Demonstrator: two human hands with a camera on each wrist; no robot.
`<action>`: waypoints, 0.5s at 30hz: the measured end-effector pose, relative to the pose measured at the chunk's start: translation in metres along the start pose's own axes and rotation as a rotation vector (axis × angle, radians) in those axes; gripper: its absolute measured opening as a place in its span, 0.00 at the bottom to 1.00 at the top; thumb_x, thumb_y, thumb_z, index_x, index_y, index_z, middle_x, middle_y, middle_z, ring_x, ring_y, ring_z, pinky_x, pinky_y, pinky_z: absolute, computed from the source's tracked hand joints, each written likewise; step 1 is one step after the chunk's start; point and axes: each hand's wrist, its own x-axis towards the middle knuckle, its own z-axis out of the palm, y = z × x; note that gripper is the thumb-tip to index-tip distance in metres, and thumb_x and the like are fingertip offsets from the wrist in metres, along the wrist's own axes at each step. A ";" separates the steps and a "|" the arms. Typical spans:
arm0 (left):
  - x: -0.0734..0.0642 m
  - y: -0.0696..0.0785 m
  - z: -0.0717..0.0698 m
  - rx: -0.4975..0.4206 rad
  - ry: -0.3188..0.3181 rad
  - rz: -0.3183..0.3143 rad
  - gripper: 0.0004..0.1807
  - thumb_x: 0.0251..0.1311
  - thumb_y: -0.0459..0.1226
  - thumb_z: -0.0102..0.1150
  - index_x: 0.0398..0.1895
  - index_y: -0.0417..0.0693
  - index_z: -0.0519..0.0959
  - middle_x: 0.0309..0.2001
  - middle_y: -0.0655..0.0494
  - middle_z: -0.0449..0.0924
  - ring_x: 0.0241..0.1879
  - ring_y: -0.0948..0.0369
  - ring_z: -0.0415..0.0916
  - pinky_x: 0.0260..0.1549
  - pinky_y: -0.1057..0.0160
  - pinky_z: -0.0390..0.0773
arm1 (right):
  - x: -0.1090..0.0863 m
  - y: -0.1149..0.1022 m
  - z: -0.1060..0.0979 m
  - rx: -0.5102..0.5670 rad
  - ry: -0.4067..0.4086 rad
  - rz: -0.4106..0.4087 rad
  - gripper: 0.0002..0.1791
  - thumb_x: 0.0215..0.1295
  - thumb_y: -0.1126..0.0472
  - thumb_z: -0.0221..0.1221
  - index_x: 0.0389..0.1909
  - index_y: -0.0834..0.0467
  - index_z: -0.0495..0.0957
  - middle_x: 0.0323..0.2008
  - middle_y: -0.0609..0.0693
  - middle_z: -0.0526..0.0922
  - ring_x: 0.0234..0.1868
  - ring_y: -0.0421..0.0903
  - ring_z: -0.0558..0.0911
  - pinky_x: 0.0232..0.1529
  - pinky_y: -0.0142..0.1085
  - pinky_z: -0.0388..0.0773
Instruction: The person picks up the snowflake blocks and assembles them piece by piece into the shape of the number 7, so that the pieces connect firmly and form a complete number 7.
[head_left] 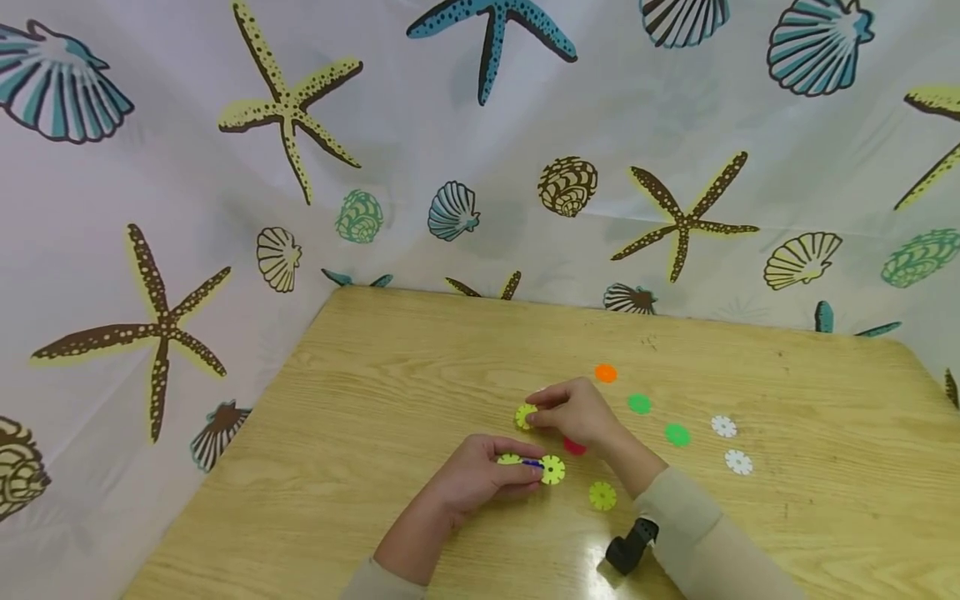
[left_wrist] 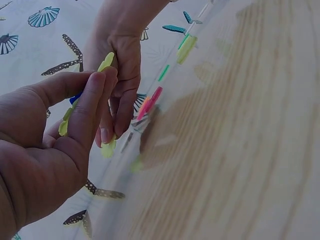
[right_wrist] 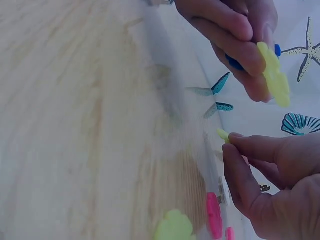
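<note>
My left hand grips a small joined piece made of a blue notched disc with a yellow notched disc at its right end and another yellow disc at its left. Just beyond it, my right hand pinches a single yellow notched disc between thumb and fingers. In the right wrist view that pinched disc shows edge-on at the fingertips, below the joined piece. A red disc lies on the table, partly covered by the right hand.
Loose discs lie on the wooden table to the right: an orange one, green ones, white ones and a yellow one. A black wrist camera sits at the right sleeve. A patterned curtain borders the table.
</note>
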 end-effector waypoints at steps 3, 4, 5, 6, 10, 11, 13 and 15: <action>0.000 0.000 0.000 -0.005 0.004 0.004 0.18 0.61 0.30 0.66 0.54 0.32 0.81 0.54 0.43 0.82 0.41 0.63 0.86 0.46 0.64 0.84 | 0.000 0.002 -0.002 0.007 -0.002 -0.005 0.12 0.59 0.65 0.69 0.45 0.61 0.88 0.40 0.53 0.88 0.38 0.40 0.84 0.46 0.35 0.84; 0.000 0.000 0.001 -0.007 0.007 0.005 0.18 0.61 0.30 0.66 0.54 0.32 0.81 0.55 0.42 0.80 0.41 0.63 0.86 0.46 0.64 0.84 | 0.000 0.003 -0.002 0.008 -0.002 -0.008 0.12 0.59 0.65 0.70 0.45 0.61 0.88 0.41 0.53 0.88 0.39 0.40 0.84 0.46 0.35 0.84; 0.000 -0.001 0.001 -0.010 0.010 0.006 0.18 0.61 0.30 0.66 0.54 0.32 0.81 0.57 0.41 0.79 0.41 0.63 0.86 0.46 0.64 0.84 | 0.000 0.004 -0.002 0.011 0.001 -0.006 0.12 0.59 0.66 0.70 0.44 0.61 0.88 0.41 0.53 0.88 0.39 0.40 0.84 0.46 0.35 0.84; 0.000 -0.001 0.001 -0.013 0.014 0.007 0.18 0.61 0.30 0.66 0.54 0.32 0.81 0.58 0.41 0.78 0.41 0.63 0.85 0.46 0.64 0.84 | -0.001 0.004 -0.002 0.017 0.003 -0.007 0.12 0.59 0.66 0.70 0.44 0.61 0.88 0.41 0.54 0.88 0.39 0.40 0.84 0.45 0.35 0.84; 0.002 -0.002 0.002 -0.021 0.032 0.011 0.18 0.60 0.29 0.66 0.54 0.31 0.81 0.56 0.41 0.79 0.40 0.64 0.85 0.45 0.65 0.84 | -0.003 0.006 -0.003 0.045 0.022 -0.003 0.12 0.58 0.67 0.70 0.44 0.62 0.88 0.41 0.54 0.88 0.37 0.40 0.85 0.42 0.34 0.85; 0.002 -0.002 0.003 -0.022 0.037 0.011 0.18 0.60 0.29 0.65 0.54 0.31 0.81 0.54 0.41 0.80 0.40 0.64 0.85 0.45 0.65 0.84 | -0.004 0.006 -0.003 0.054 0.025 0.002 0.12 0.58 0.67 0.70 0.44 0.61 0.88 0.40 0.54 0.88 0.36 0.40 0.85 0.41 0.34 0.85; 0.003 -0.002 0.003 -0.021 0.047 0.011 0.17 0.61 0.28 0.65 0.53 0.31 0.82 0.52 0.42 0.82 0.40 0.64 0.85 0.45 0.65 0.84 | -0.007 0.005 -0.004 0.067 0.022 0.002 0.12 0.58 0.67 0.70 0.44 0.61 0.88 0.40 0.54 0.88 0.36 0.41 0.85 0.39 0.33 0.85; 0.004 -0.002 0.003 -0.018 0.055 0.012 0.17 0.61 0.28 0.65 0.53 0.31 0.82 0.51 0.42 0.82 0.40 0.64 0.85 0.45 0.65 0.84 | -0.009 0.005 -0.006 0.070 0.020 0.002 0.12 0.58 0.66 0.70 0.44 0.60 0.88 0.40 0.53 0.87 0.36 0.41 0.83 0.38 0.32 0.84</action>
